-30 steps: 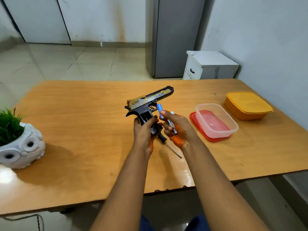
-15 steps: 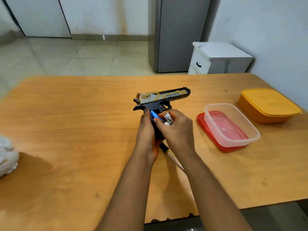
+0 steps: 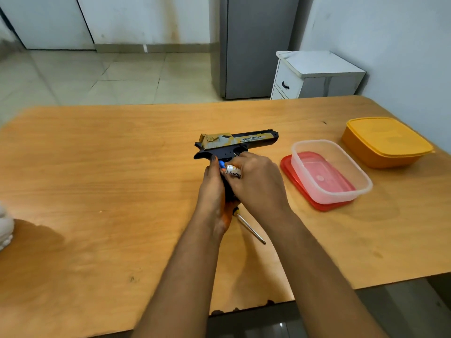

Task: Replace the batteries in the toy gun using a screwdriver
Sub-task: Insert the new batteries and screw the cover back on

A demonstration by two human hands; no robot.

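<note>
A black toy gun with a gold slide is held above the middle of the wooden table, barrel pointing right. My left hand grips its handle from the left. My right hand covers the handle from the right and holds a white battery and a blue one against the grip. A screwdriver lies on the table under my wrists, its metal shaft pointing toward me and to the right; its handle is hidden by my left hand.
A clear plastic box stands on a red lid to the right of the gun. Farther right sits a closed orange container. A white object shows at the left edge. Beyond the table stand a white drawer cabinet and a grey fridge.
The view has shifted right, so the owl planter has nearly left the frame. The gun has levelled out and my right hand has brought the batteries down onto the handle.
</note>
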